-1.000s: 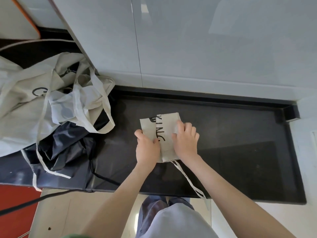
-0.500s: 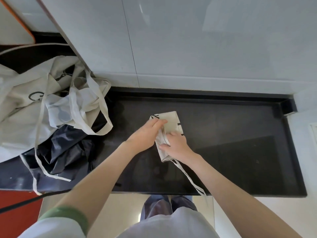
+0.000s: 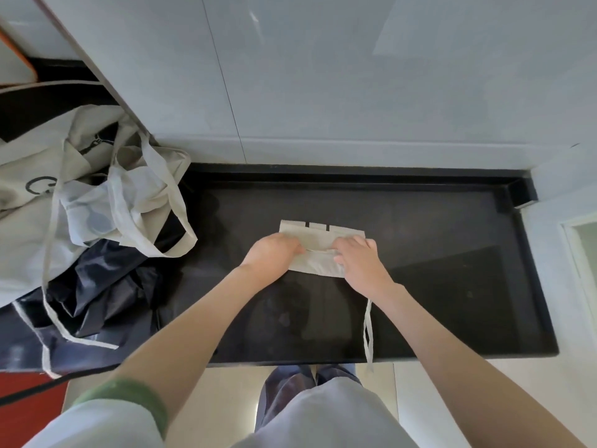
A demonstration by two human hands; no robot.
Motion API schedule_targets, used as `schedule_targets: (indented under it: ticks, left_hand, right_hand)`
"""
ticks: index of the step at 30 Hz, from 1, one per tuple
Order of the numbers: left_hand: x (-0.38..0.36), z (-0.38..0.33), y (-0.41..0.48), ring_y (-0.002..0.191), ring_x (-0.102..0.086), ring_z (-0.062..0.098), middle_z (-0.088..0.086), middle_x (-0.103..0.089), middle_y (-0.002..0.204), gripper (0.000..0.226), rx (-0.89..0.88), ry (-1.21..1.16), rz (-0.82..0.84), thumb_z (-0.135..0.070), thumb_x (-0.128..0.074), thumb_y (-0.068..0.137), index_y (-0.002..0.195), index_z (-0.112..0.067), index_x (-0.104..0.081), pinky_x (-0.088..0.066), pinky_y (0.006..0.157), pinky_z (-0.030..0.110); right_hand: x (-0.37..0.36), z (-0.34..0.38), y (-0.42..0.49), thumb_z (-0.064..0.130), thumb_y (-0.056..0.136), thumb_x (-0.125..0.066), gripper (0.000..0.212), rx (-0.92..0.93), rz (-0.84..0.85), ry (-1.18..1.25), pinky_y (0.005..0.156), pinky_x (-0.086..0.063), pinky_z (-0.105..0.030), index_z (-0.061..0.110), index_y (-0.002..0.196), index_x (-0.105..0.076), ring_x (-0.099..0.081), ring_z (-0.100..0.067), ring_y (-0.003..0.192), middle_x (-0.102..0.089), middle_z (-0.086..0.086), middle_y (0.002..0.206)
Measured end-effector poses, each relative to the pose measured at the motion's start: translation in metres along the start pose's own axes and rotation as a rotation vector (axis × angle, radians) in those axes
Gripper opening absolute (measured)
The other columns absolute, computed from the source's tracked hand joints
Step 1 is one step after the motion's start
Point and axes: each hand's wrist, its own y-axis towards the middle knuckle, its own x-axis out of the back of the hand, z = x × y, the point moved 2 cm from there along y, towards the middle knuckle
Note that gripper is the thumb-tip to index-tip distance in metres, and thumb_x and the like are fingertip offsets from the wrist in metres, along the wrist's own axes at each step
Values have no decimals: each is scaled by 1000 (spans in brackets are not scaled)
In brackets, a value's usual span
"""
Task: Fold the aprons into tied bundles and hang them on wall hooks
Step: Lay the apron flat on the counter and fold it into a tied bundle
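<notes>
1. Fingers. The left hand's [image 3: 274, 255] fingers [image 3: 294, 245] are curled and held close together, knuckles up. Their tips meet the fabric at the middle fold line and cannot be seen clearly. The right hand's [image 3: 361, 263] fingers [image 3: 352, 244] are bent and close together on the upper layer, with the thumb lower down on the near layer, so the fold is pinched between them.

2. Work piece. Both hands hold the folded apron [image 3: 318, 242], a beige cloth packet lying flat on the black counter [image 3: 436, 286], near its middle and directly in front of the person. The left hand holds its left end and the right hand its right end. The two hands are apart, with bare cloth between them.

3. Markings on the work piece. Short black bars show along the far edge of the packet. They are fragments of printed lettering, and no word can be read.

4. Tie strap [image 3: 368, 328]. A narrow pale strap runs from under the right wrist toward the person, crosses the counter and hangs over its near edge.

5. Other stock. A beige apron pile [image 3: 29, 221] lies at the left end of the counter, well apart from the packet. It carries a black ring-shaped mark that may be a "C" or a "G"; which one cannot be told. A dark navy apron [image 3: 103, 286] with pale edging lies crumpled against the near side of this pile.

6. Surroundings. A glossy white wall [image 3: 323, 92] stands behind the counter. The left arm shows a green cuff [image 3: 129, 396] on a white sleeve.
</notes>
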Motion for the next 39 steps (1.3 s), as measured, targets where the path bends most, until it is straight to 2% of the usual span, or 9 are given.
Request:
schedule_targets:
  ticks: [6, 10, 12, 14, 18, 25, 30, 34, 39]
  left_hand:
    - [-3, -10, 14, 100, -63, 25, 2, -62, 115, 43, 143, 15, 157, -8, -49, 96, 137, -17, -41, -49, 82, 30]
    - [-6, -18, 5, 70, -64, 19, 4, -65, 83, 68, 43, 184, -82, -20, -84, 63, 114, -7, -42, -50, 57, 27]
    - [-9, -20, 4, 95, -62, 26, 14, -63, 109, 85, -15, 287, -120, -27, -85, 58, 124, -10, -35, -52, 83, 32]
    - [-19, -18, 3, 143, -23, 35, 20, -19, 156, 81, -67, 325, -147, -26, -60, 89, 148, -13, -7, -16, 118, 44]
    - [-19, -10, 10, 147, 16, 23, 8, 14, 160, 61, 33, 145, -145, -26, -23, 106, 151, -11, 14, 10, 117, 39]
    - [-18, -19, 4, 145, -17, 32, 15, -12, 158, 67, 225, 142, -168, -31, -31, 104, 151, -5, 8, -18, 119, 37]
    - [-22, -16, -4, 94, -54, 21, 12, -49, 121, 49, 142, 242, -176, -38, -23, 105, 142, -9, -11, -51, 74, 28]
    - [-24, -12, -22, 85, -51, 22, 28, -17, 146, 49, 21, 307, 133, -14, -29, 103, 150, -15, -18, -51, 69, 26]
    - [-21, -33, -42, 92, -61, 18, 35, -3, 151, 61, -111, 382, 189, -4, -40, 98, 151, -13, -10, -51, 87, 26]
  right_hand:
    - [-11, -3, -11, -13, 81, -52, 49, 4, -198, 29, 86, -21, -25, 16, 120, -56, -50, -22, 101, -60, 3, 100]
    - [-21, -3, -13, -8, 65, -70, 64, 20, -313, -97, 85, -30, -33, 17, 120, -49, -55, -23, 85, -57, 1, 85]
    - [-24, -3, -11, 0, 69, -74, 62, 2, -397, -124, 91, -39, -38, 16, 122, -46, -52, -22, 92, -59, -4, 94]
    - [-26, -2, -9, 3, 66, -79, 66, 45, -423, -166, 99, -41, -47, 15, 123, -50, -47, -24, 104, -61, -10, 106]
    - [-29, 13, -7, 2, 70, -78, 46, 248, -463, -213, 104, -31, -43, 10, 114, -66, -44, -24, 119, -64, -9, 121]
    - [-56, 17, -23, 51, 97, -29, 65, 219, -128, -290, 119, -15, -43, 13, 150, -31, -20, -23, 147, -31, -5, 157]
    - [-47, 13, -15, 56, 84, -59, 80, 149, -105, -272, 115, -12, -56, 12, 147, -35, -24, -32, 145, -34, -8, 154]
    - [-45, 5, -24, 32, 92, -42, 59, 309, -150, -260, 118, -21, -49, 8, 146, -38, -28, -25, 144, -39, -10, 152]
    - [-47, -9, -27, 22, 93, -28, 59, 339, -78, -177, 119, -21, -41, 15, 152, -26, -15, -18, 147, -25, -4, 158]
